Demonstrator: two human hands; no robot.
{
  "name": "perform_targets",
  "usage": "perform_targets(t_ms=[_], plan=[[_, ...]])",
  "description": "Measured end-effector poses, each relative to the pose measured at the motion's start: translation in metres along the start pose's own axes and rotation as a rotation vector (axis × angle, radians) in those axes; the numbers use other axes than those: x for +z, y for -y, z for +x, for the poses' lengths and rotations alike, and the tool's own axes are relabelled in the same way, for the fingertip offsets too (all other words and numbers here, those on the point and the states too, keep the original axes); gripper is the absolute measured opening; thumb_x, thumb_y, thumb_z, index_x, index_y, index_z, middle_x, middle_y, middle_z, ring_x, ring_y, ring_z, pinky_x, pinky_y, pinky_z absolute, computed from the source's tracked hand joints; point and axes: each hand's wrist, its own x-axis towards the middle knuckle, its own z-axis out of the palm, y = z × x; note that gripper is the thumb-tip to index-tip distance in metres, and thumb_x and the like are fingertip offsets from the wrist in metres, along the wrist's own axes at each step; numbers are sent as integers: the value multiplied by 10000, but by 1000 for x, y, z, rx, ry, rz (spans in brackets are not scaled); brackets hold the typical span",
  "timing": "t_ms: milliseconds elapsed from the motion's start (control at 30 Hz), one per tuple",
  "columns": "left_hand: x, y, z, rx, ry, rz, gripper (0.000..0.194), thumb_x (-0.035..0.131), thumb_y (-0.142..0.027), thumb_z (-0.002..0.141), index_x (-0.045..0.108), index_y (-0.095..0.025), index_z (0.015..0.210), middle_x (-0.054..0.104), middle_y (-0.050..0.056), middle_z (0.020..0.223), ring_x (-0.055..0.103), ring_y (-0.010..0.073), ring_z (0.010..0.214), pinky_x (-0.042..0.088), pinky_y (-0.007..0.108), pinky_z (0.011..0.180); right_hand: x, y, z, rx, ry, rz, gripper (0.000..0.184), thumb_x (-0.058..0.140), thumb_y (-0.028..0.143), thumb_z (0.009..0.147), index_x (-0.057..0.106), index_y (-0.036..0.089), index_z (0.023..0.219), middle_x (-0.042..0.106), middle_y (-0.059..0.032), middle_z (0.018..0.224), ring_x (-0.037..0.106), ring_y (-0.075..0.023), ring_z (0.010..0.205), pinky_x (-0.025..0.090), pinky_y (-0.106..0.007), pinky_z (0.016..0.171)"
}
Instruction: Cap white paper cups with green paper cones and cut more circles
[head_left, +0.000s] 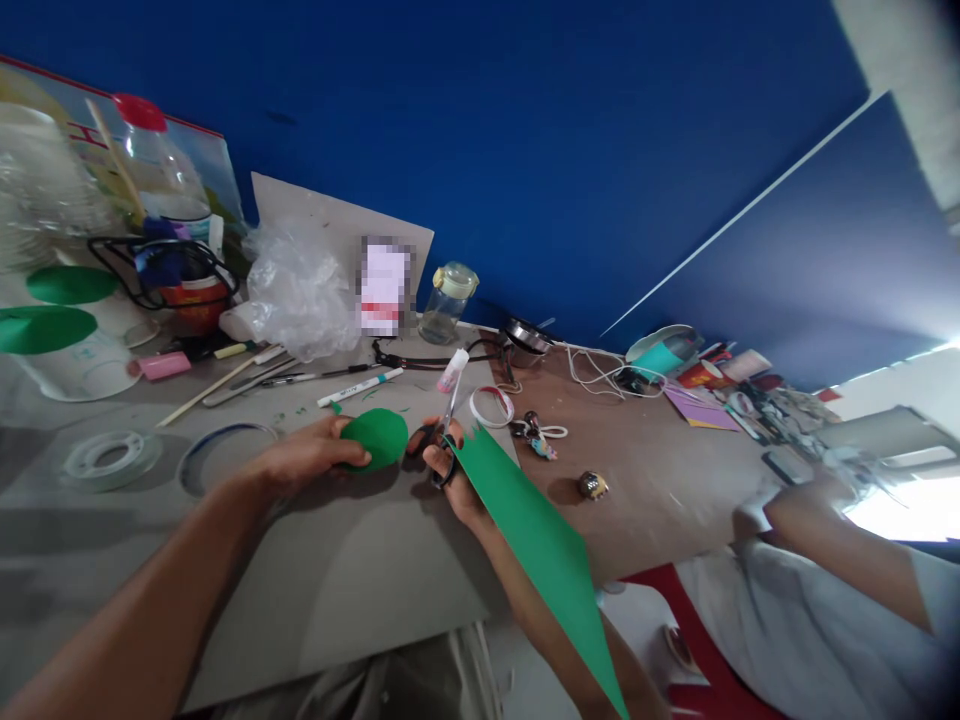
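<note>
Pinched between the thumb and fingers of my left hand [322,448] is a round green paper disc [377,438]. My right hand [457,490] is closed on a pair of black-handled scissors [442,436], whose blades point up and away. A larger green paper sheet [536,545] with a jagged far end lies over my right wrist and forearm; whether the fingers also grip it cannot be made out. Small green scraps [336,408] lie beyond the disc. Close past the scissors are a small white-capped bottle [453,371] and a white-and-red ring [492,406].
On the left stand white tubs [86,370] with green discs on top, a tape roll [111,459] and a plastic bag [304,290]. A marker [360,387] and a lidded jar [448,303] are farther back. Another person's arm [840,530] is at the right.
</note>
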Motion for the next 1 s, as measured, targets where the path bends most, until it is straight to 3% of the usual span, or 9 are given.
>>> perform_targets(t_ms=[100,200,300,400,567,667,833,1000], plan=[[4,1,-1,16,135,68,151,742,-272,466,640,-182,533,537,-9,483,402,111,455,285,210,417,1,1,1,43,-41,86,426,776,430,754,580,224,1072,684,9,891,647,-161,847,519,-315,820],[7,3,-1,35,275,145,120,751,-252,515,651,-184,516,531,-4,464,399,119,443,266,218,418,4,4,0,66,-88,30,349,745,369,721,596,216,998,627,27,800,586,-141,734,484,-289,714],[10,5,2,62,306,141,125,801,-242,544,699,-175,574,591,5,514,451,128,471,325,219,448,6,6,0,77,-71,-5,325,711,360,723,588,204,980,559,55,691,525,-126,641,426,-269,645],[14,8,7,90,223,-25,223,854,-294,575,747,-161,719,700,46,685,567,155,578,442,233,546,6,4,2,55,-150,-35,360,709,387,714,585,210,1002,560,51,710,526,-139,649,416,-277,643],[29,15,10,166,108,-381,420,878,-377,652,724,-152,971,731,70,898,667,191,809,528,274,748,4,-9,9,15,-417,-64,439,722,444,680,568,212,1019,619,23,786,575,-169,717,462,-303,691],[41,23,12,216,143,-323,446,874,-389,657,699,-154,993,716,58,862,654,185,765,509,267,689,4,-15,9,-6,-477,-36,465,720,459,697,556,206,1050,634,12,829,594,-171,746,487,-312,726],[48,30,17,200,-44,-177,287,800,-389,719,644,-155,776,621,2,591,544,137,525,435,245,519,11,-5,4,-23,-351,-170,400,698,448,726,548,205,1007,579,7,761,555,-170,700,473,-310,675],[39,19,19,265,-229,-409,283,840,-299,615,643,-159,763,629,-20,612,528,103,503,453,230,516,14,-1,-7,-29,-143,-191,419,676,536,782,564,213,1026,591,-14,742,561,-177,663,464,-317,628]])
